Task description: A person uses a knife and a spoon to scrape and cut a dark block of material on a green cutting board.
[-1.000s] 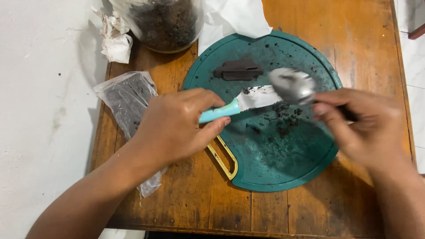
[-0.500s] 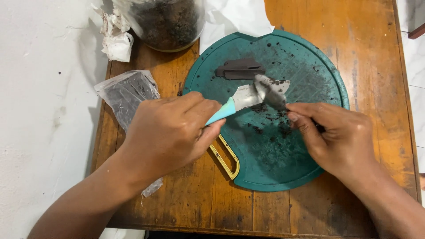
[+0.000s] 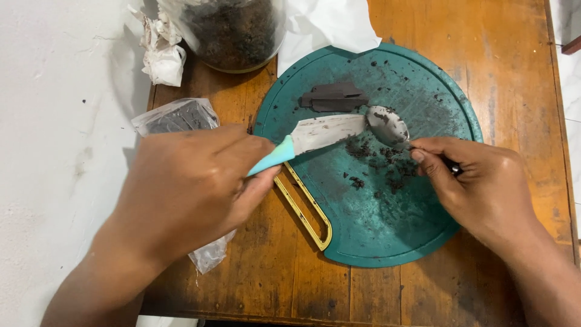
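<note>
L grip: left hand (image 3: pixel 187 188) closing round knife (image 3: pixel 315 136) by its light-blue handle.
R grip: right hand (image 3: pixel 484 188) pinching spoon (image 3: pixel 387 124).
Contact: blade tip touching spoon bowl, above dark crumbs (image 3: pixel 381 163), mid green board (image 3: pixel 423 242).
Far: dark slab (image 3: pixel 333 97).
Tip: keep blade flat, scraping slowly w/ spoon steady.

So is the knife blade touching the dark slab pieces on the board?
No, the knife lies below the slab pieces, its tip by the spoon.
</note>
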